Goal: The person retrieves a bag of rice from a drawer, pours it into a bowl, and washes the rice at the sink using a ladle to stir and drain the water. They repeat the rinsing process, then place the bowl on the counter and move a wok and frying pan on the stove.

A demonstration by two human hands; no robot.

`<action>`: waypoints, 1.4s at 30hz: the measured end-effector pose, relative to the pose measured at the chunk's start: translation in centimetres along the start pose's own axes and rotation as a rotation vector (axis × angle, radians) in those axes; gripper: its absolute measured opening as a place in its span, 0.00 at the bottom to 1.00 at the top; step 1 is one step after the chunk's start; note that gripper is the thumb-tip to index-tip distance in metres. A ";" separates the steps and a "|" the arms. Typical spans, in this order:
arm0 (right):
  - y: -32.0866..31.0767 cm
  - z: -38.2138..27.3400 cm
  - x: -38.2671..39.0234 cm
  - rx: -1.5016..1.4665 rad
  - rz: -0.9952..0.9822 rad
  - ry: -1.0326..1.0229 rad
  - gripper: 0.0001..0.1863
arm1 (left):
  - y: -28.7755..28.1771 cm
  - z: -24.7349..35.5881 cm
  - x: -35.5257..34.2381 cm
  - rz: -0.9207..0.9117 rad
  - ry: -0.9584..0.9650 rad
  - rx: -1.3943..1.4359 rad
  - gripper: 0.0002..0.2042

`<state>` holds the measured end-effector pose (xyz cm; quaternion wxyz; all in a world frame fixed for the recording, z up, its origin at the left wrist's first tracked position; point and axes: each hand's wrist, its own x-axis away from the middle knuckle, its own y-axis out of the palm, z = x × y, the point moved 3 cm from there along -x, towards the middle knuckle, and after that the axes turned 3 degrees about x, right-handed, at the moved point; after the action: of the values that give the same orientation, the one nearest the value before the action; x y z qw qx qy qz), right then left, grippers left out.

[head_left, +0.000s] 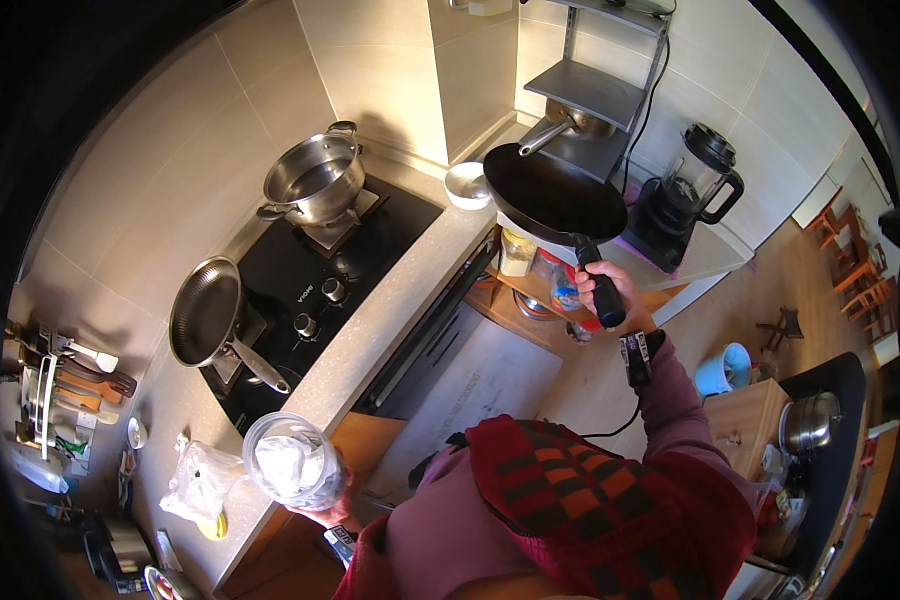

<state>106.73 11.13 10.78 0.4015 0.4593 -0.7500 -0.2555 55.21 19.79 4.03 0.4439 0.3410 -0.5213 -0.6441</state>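
Observation:
My right hand (618, 295) is closed round the black handle of a dark frying pan (550, 190). The pan is over the corner counter, in front of a metal shelf rack; I cannot tell whether it touches the counter. Low on the left, my left hand (332, 508) grips a clear round plastic tub (320, 485) from its side and below. White crumpled plastic or paper (290, 460) fills the tub's mouth. The tub is at the counter's front edge, close to a thin plastic bag (200, 480) with something yellow under it.
A steel two-handled pot (315, 180) and a smaller frying pan (206, 312) stand on the black gas hob (370, 250). Beside the dark pan are a white bowl (466, 186), a saucepan (580, 122) on the rack (588, 88) and a blender (690, 190). Utensils (90, 380) crowd the far left.

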 end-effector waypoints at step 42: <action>-16.7 -10.1 -16.2 0.441 -0.120 0.057 0.11 | -5.1 -6.3 -1.5 0.296 0.148 0.120 0.39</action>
<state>127.37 17.99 -2.17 0.2965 0.5868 -0.7473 -0.0960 60.38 19.13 -2.41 0.5498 0.3332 -0.5692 -0.5126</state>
